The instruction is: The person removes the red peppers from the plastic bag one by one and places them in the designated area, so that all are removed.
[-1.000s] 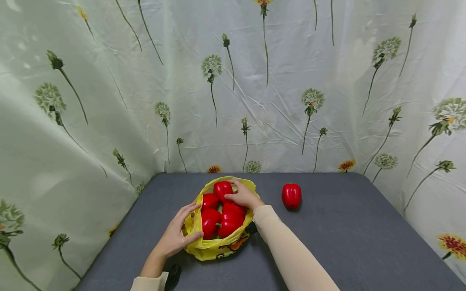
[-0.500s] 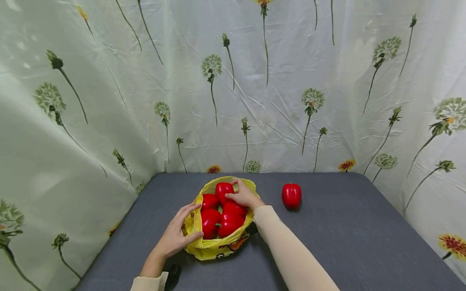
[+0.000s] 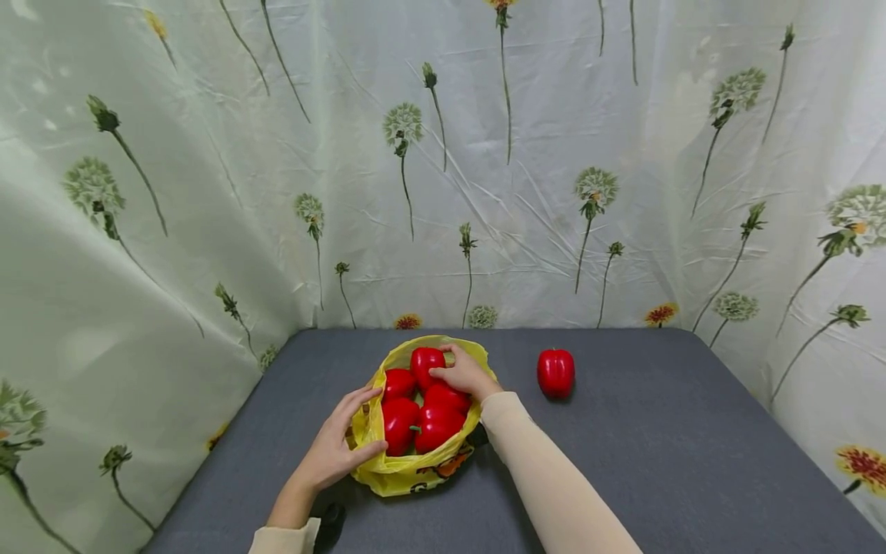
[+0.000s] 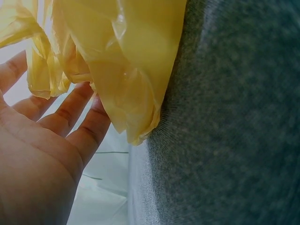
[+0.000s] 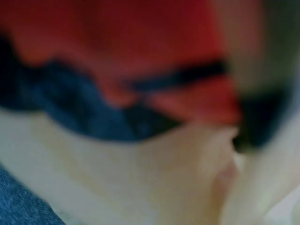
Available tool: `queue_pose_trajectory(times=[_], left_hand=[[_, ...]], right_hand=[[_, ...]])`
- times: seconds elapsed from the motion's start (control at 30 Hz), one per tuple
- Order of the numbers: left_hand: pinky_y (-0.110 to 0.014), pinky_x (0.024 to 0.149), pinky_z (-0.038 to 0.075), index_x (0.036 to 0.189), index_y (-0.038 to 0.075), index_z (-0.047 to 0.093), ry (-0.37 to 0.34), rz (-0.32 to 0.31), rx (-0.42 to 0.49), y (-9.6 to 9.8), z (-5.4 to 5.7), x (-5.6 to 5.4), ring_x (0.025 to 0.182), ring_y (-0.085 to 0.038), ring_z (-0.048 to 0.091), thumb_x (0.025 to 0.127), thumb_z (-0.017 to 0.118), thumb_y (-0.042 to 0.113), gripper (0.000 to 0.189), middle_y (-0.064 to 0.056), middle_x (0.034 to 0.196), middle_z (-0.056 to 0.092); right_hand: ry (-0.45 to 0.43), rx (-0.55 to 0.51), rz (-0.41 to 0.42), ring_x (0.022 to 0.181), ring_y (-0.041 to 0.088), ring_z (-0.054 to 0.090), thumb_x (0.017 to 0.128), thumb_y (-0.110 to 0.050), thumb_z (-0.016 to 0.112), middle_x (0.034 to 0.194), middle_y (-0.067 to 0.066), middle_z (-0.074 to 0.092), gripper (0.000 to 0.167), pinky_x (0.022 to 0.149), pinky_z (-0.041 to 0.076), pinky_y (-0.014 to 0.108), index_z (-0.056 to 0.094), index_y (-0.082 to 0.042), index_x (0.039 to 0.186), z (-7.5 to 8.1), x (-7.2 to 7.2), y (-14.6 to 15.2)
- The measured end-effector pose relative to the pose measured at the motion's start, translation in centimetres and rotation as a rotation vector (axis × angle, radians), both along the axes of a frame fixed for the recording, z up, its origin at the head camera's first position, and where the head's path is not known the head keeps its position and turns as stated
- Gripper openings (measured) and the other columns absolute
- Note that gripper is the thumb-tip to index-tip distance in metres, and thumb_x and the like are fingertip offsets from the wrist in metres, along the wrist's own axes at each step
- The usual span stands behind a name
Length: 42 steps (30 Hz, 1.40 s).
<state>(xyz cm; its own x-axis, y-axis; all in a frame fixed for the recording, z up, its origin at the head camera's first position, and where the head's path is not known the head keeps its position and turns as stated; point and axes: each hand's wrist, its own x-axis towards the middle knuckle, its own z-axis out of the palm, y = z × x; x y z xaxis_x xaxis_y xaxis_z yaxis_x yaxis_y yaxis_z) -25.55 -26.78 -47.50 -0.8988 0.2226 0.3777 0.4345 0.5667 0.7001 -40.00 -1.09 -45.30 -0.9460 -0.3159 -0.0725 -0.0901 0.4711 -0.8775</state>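
A yellow plastic bag [image 3: 396, 483] stands with its mouth wide on the dark grey table, holding several glossy red bell peppers [image 3: 439, 425]. My left hand [image 3: 331, 448] rests against the bag's left side, thumb and fingertips at the rim. In the left wrist view, the left hand's fingers [image 4: 63, 117] are spread and fairly straight against the yellow plastic. Inside the bag mouth, my right hand [image 3: 467, 375] holds the rearmost bell pepper [image 3: 427, 366] from its right side, thumb in front. The right wrist view is blurred, filled mostly by the bag's red-and-black print [image 5: 154, 42].
One more red bell pepper [image 3: 556, 374] lies on the table [image 3: 664, 446] to the right of the bag. A floral curtain [image 3: 526, 215] hangs behind the table and along its sides. A small black object [image 3: 331, 525] shows near my left wrist.
The rearmost bell pepper has shifted slightly to the right and down in the bag, with my right hand on it. My left hand has stayed in place.
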Motion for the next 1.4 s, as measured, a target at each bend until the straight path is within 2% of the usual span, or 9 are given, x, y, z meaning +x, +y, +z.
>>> queue_pose_trajectory(times=[0.13,0.33,0.47,0.73,1.0,1.23,1.4], left_hand=[[-0.071,0.105,0.049,0.155,0.01,0.056,0.005,0.005,0.003,-0.1,0.1,0.1,0.139,-0.045,0.053,0.087,0.085,0.03,0.076,-0.02,0.159,0.05],[-0.072,0.106,0.048,0.155,0.01,0.056,0.001,0.008,-0.001,-0.1,0.1,0.2,0.139,-0.046,0.053,0.087,0.084,0.031,0.076,-0.021,0.159,0.05],[-0.071,0.105,0.049,0.155,0.01,0.055,-0.007,0.009,-0.004,0.0,0.1,0.2,0.14,-0.046,0.053,0.087,0.084,0.032,0.077,-0.02,0.159,0.05],[-0.071,0.105,0.05,0.156,0.013,0.055,-0.014,-0.002,0.003,0.1,0.0,0.0,0.142,-0.047,0.051,0.088,0.084,0.032,0.076,-0.019,0.16,0.049],[-0.07,0.102,0.052,0.156,0.014,0.055,-0.028,0.004,0.005,-0.1,-0.1,0.1,0.143,-0.047,0.05,0.088,0.084,0.032,0.076,-0.02,0.161,0.048],[-0.072,0.102,0.052,0.155,0.014,0.055,-0.025,0.011,-0.005,-0.1,-0.1,0.1,0.142,-0.048,0.05,0.088,0.084,0.032,0.076,-0.02,0.161,0.048],[-0.075,0.103,0.05,0.155,0.014,0.055,-0.018,0.008,-0.011,0.0,-0.1,0.1,0.143,-0.049,0.05,0.088,0.084,0.032,0.075,-0.02,0.16,0.048]], right_hand=[[0.003,-0.016,-0.022,0.123,0.041,0.066,0.101,-0.024,0.073,0.143,0.027,0.061,0.051,0.107,0.054,0.059,0.05,-0.01,0.144,0.6,0.8,-0.2],[0.044,-0.03,-0.03,0.124,0.043,0.067,0.101,-0.021,0.073,0.14,0.03,0.062,0.048,0.108,0.055,0.058,0.047,-0.009,0.14,1.2,1.8,-0.2],[0.052,-0.035,-0.025,0.125,0.044,0.068,0.102,-0.02,0.073,0.139,0.031,0.064,0.047,0.107,0.056,0.058,0.046,-0.009,0.139,1.1,1.8,-0.1],[0.08,-0.038,-0.029,0.111,0.038,0.07,0.102,-0.021,0.073,0.129,0.029,0.067,0.046,0.098,0.059,0.053,0.048,-0.011,0.139,1.1,1.6,0.1],[0.112,-0.063,-0.027,0.112,0.036,0.07,0.103,-0.025,0.072,0.133,0.027,0.066,0.048,0.097,0.059,0.053,0.049,-0.011,0.142,1.3,1.7,0.5],[0.129,-0.068,-0.061,0.097,0.025,0.071,0.101,-0.031,0.074,0.112,0.018,0.073,0.048,0.088,0.061,0.047,0.054,-0.017,0.142,2.1,1.8,1.7],[0.136,-0.093,-0.072,0.1,0.024,0.072,0.101,-0.032,0.075,0.117,0.017,0.073,0.049,0.089,0.062,0.046,0.054,-0.016,0.142,2.7,1.9,2.8]])
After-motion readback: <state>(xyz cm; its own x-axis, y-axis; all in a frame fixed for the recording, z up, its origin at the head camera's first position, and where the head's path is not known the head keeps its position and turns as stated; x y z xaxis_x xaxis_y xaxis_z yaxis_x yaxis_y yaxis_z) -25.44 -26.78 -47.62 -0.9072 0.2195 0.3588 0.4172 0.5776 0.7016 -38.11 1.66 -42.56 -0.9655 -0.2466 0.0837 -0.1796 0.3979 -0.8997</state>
